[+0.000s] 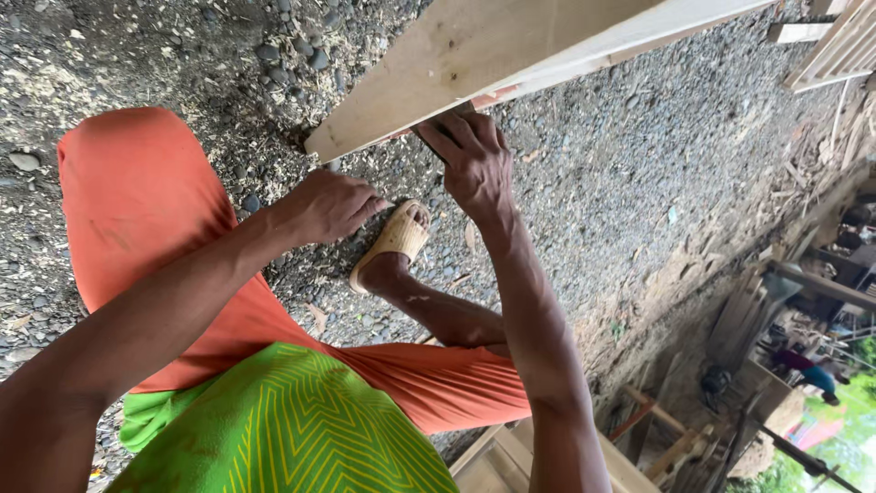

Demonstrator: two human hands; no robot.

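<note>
A long pale wooden plank (474, 55) slants from the upper right down to its end near the middle of the view, above gravel ground. My right hand (474, 160) presses against the plank's lower edge near that end, fingers spread on the wood. My left hand (324, 205) hovers below the plank's end, fingers bunched together; whether it pinches something small cannot be made out. Beneath both hands is my foot in a tan sandal (394, 239). I wear orange shorts (146, 210) and a green patterned shirt (283, 429).
Grey gravel (602, 173) strewn with wood shavings covers the ground. Pale wooden frames (839, 46) lie at the upper right. Timber pieces and a wooden structure (511, 456) sit at the bottom right, with another person (808, 370) farther off.
</note>
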